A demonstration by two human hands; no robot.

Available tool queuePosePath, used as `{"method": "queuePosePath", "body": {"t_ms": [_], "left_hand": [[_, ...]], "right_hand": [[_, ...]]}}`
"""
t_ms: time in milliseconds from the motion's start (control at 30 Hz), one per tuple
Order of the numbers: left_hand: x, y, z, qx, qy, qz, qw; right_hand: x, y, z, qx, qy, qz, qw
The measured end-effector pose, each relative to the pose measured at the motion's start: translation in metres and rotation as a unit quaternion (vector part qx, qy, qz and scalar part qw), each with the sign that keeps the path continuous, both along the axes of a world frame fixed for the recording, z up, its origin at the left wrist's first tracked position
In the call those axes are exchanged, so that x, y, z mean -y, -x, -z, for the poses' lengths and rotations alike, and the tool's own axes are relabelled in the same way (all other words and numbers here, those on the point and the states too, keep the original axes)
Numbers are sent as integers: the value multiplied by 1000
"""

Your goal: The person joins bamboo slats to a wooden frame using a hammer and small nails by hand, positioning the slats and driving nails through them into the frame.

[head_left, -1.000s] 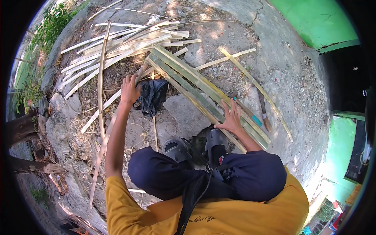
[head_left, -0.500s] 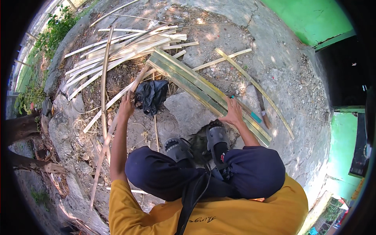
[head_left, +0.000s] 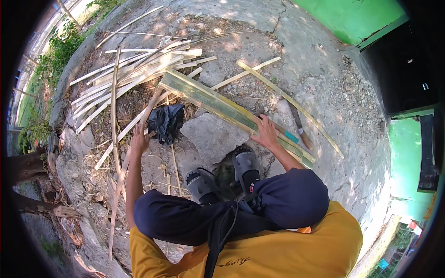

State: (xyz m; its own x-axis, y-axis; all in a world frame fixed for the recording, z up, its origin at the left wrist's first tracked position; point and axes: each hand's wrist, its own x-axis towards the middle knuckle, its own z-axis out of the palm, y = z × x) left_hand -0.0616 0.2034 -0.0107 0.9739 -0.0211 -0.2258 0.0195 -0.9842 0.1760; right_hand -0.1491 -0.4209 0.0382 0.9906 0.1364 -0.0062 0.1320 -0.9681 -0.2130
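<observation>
My right hand [head_left: 266, 132] is closed over a bundle of long green-and-yellow split bamboo strips [head_left: 208, 101], its thumb at the near edge and fingers across the top. The bundle slants from upper left down to my right foot's side. To the left, my left hand [head_left: 138, 139] has its fingers stretched out over a long narrow bamboo strip [head_left: 119, 190], with the thumb apart. That strip's far end meets the bundle's left end. A crumpled black plastic bag [head_left: 165, 124] lies just right of my left hand.
A pile of pale bamboo strips [head_left: 134, 72] lies at the far left. A wooden-handled blade [head_left: 304, 140] and a curved strip [head_left: 301, 109] rest beyond my right hand. Next to the bundle is a teal-ended tool [head_left: 291, 136]. A flat stone slab [head_left: 213, 134] sits before my feet.
My left hand has slid slightly nearer along the narrow strip. My right hand stays on the bundle. My left knee has swung outward, and the whole view has shifted.
</observation>
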Motion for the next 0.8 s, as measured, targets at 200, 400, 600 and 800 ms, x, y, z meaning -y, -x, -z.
{"method": "queuePosePath", "body": {"t_ms": [200,400,600,800], "left_hand": [[77,6,-20,-49,36,39,997],[79,12,-36,-14,49,42,998],[105,16,-40,-8,76,81,994],[154,20,-53,86,179,107,974]], "right_hand": [[15,30,13,37,-12,22,999],[9,18,7,20,-77,-30,996],[10,14,7,31,-106,-46,993],[65,-37,40,38,-249,96,963]]}}
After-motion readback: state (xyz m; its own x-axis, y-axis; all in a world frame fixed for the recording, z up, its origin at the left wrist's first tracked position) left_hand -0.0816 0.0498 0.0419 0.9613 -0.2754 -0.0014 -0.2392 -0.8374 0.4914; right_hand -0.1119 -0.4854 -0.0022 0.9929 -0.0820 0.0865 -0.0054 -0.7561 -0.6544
